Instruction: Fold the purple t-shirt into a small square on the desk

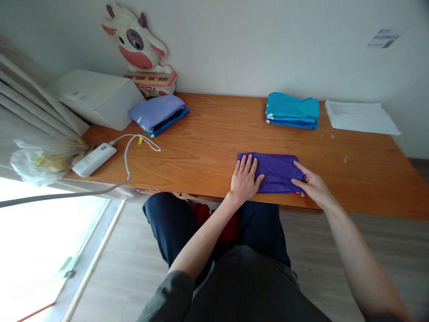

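A folded purple cloth (276,172) lies as a flat rectangle at the front edge of the wooden table. My left hand (244,179) rests flat on its left end, fingers stretched out and a little apart. At the right end, my right hand (311,185) grips the cloth's edge, thumb on top and some fingertips showing at the lower corner. Farther back sits a stack of folded turquoise and blue cloth (292,109). On the left is another folded stack, lavender over blue (159,112).
A white box (97,96) and a cow-shaped toy keyboard (144,53) stand at the back left. A white power bank (94,159) with a cable (127,156) lies near a clear plastic bag (36,161). White flat packaging (362,117) lies at the back right.
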`<state>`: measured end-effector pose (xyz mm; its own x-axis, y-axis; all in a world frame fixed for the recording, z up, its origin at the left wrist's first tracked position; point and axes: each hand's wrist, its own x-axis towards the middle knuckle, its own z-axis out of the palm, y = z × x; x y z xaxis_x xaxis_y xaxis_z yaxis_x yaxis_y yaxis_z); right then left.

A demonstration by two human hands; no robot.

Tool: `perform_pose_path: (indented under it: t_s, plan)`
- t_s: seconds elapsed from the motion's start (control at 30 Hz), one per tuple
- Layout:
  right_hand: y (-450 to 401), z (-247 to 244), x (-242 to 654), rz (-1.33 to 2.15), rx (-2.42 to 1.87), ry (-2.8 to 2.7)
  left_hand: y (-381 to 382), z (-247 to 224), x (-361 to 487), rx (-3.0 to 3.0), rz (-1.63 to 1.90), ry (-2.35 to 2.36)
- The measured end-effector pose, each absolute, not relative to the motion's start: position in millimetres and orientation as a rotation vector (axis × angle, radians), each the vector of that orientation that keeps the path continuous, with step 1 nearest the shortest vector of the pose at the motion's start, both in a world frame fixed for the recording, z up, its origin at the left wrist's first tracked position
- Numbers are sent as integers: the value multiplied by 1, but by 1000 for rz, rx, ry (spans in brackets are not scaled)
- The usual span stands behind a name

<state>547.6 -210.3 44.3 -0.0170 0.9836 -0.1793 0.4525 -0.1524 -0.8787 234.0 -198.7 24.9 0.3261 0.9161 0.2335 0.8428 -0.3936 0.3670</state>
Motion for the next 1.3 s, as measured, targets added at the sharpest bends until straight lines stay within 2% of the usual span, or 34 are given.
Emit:
perform_pose_path:
  t_s: [0.07,0.23,0.3,0.5,0.7,1.13,1.3]
  plan:
    - [-210,44,553,1033,-1675,-1605,-198,25,232,2419,604,1603]
    - [-205,68,542,343,-1701,-1803,-194,36,241,2409,547,1615]
    - [-198,78,526,225,-1648,-1888,-190,43,251,2391,585,1624]
    - [-176,62,472,235,-1631,-2189,-184,38,273,2399,633,1612]
    - [-179,27,471,158,-1740,-2235,-184,28,267,2415,634,1577]
    - [-177,29,483,211,-1732,-2291,-182,25,258,2354,653,1661]
    - [-180,25,490,113,-1745,-2325,-182,26,252,2400,622,1650]
